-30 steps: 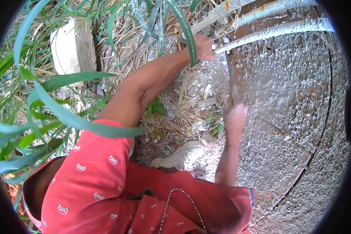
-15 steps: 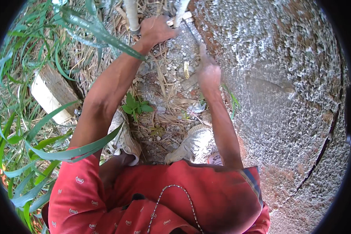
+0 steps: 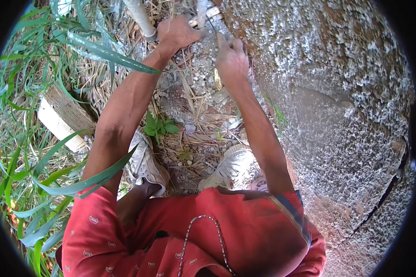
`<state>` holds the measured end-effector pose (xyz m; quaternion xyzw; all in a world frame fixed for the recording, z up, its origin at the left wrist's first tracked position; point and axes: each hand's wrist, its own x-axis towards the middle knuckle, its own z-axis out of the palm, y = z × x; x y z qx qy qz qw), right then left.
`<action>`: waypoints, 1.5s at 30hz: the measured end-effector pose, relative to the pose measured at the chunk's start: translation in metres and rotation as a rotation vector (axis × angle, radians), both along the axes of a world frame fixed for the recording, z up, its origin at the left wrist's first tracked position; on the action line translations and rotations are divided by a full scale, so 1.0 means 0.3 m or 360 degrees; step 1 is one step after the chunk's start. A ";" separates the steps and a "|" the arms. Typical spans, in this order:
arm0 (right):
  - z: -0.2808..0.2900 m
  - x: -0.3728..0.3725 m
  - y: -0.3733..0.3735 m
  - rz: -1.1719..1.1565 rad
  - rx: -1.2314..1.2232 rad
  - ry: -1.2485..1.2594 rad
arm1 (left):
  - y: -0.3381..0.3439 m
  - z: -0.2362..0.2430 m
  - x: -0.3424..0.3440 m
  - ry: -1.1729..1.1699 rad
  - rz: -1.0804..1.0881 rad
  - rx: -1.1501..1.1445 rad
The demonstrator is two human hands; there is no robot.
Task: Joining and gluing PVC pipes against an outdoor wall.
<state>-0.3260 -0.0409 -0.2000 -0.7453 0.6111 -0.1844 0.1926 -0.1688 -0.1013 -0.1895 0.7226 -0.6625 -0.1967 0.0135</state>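
Note:
At the top of the head view, my left hand (image 3: 178,33) bends over the left end of a short pale stick (image 3: 213,12); its thumb stretches right, and most of its fingers are hidden. My right hand (image 3: 232,60) is closed round a thin tool with a dark, narrow blade (image 3: 212,26), its kind unclear. The blade's tip reaches up to the stick. One white pole (image 3: 202,11) crosses by the stick, and a thicker white pole (image 3: 138,18) stands left of it, beside my left hand.
A rough, white-flecked wall or rock face (image 3: 328,92) fills the right side. Long grass blades (image 3: 111,51) hang on the left, over my left arm. A block with a white side (image 3: 60,120) lies in the grass. Below my hands is gravel with a yellowish scrap (image 3: 217,79).
My right hand has moved up and left, bringing the tool closer to the stick. My left hand stays by the stick; the view has shifted slightly.

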 end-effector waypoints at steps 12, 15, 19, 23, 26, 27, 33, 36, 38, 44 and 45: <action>-0.053 0.012 -0.002 -0.0084 -0.0559 0.0264 | -0.010 0.034 -0.021 -0.0013 -0.0019 0.0076; -0.049 0.036 -0.035 -0.0132 -0.0561 0.0259 | -0.015 0.022 -0.022 -0.0067 -0.0019 0.0151; -0.071 0.042 -0.038 -0.0113 -0.0619 0.0164 | -0.016 0.021 -0.018 -0.0104 -0.0048 0.0105; -0.080 0.032 -0.038 -0.0052 -0.0591 0.0128 | -0.020 0.025 -0.010 -0.0079 -0.0139 0.0033; -0.081 0.040 -0.037 -0.0016 -0.0723 -0.0028 | -0.027 0.012 -0.002 -0.0052 -0.0124 0.0039; -0.082 0.047 -0.050 -0.0033 -0.0723 -0.0019 | -0.027 0.011 -0.009 -0.0096 -0.0136 -0.0015; -0.096 0.027 -0.047 -0.0098 -0.0676 -0.0002 | -0.021 0.027 -0.015 -0.0089 -0.0159 0.0034; -0.081 0.040 -0.067 -0.0080 -0.0616 -0.0015 | -0.021 0.022 -0.017 -0.0099 -0.0183 0.0014; -0.087 0.052 -0.094 -0.0064 -0.0556 0.0011 | -0.023 0.005 -0.016 -0.0084 -0.0163 -0.0006; -0.084 0.038 -0.075 -0.0036 -0.0595 0.0000 | -0.025 0.039 -0.013 -0.0056 -0.0134 0.0011; -0.090 0.035 -0.081 -0.0023 -0.0589 0.0005 | -0.017 0.043 -0.017 -0.0058 -0.0144 0.0048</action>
